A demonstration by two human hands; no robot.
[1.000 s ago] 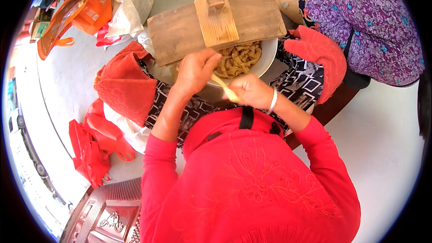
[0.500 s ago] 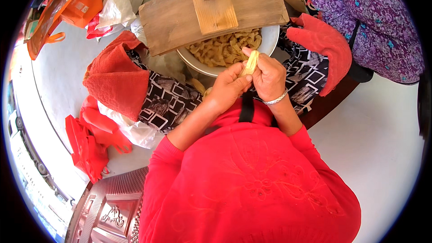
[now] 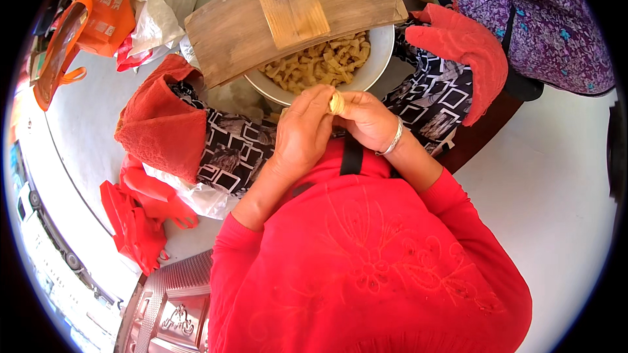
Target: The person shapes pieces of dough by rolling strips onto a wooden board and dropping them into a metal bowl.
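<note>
Just below the metal bowl (image 3: 383, 59) of pale cut pieces (image 3: 324, 65), left hand (image 3: 302, 134) and right hand (image 3: 366, 117) together, fingers closed on a small yellowish piece (image 3: 336, 102), wooden slicer board (image 3: 294, 13) across the bowl's rim.

The wooden board (image 3: 294, 19) hides the metal bowl's (image 3: 383, 59) eleven o'clock side; fingers (image 3: 314, 108) hide most of the yellow piece (image 3: 336, 102).

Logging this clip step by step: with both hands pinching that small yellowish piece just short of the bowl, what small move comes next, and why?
Probably carry the yellowish piece forward and drop it into the metal bowl. Left hand and right hand pinch it together just short of the rim, and the bowl already holds similar pieces.
</note>
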